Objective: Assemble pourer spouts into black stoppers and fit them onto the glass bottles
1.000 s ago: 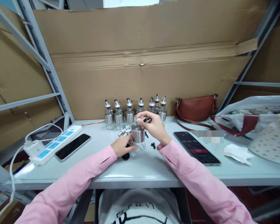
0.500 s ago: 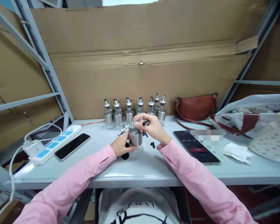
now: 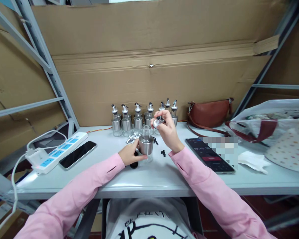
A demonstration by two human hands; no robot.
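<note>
My left hand [image 3: 128, 154] is wrapped round a glass bottle [image 3: 146, 145] with a steel sleeve, upright on the table; its clear neck is uncovered. Above and right of that neck, my right hand [image 3: 168, 130] pinches a silver pourer cap [image 3: 157, 124] with a black part, its round face toward me. Close behind the bottle lie silver spout pieces [image 3: 132, 137] and black stick-like parts [image 3: 155, 141]. Small black plugs [image 3: 163, 153] sit to its right. Black round pieces [image 3: 134, 165] rest beside my left fingers, partly hidden by them.
Several bottles with pourers [image 3: 126, 124] stand in rows at the back. A power strip [image 3: 62, 151] and a phone [image 3: 78, 155] lie at left. On the right are a brown bag [image 3: 209, 114], another phone [image 3: 211, 157], a white tissue [image 3: 253, 161] and a plastic bag [image 3: 276, 114].
My right hand has risen from the bottle's neck, up and to the right, and the silver cap in its fingers now shows. My left hand still holds the bottle in place.
</note>
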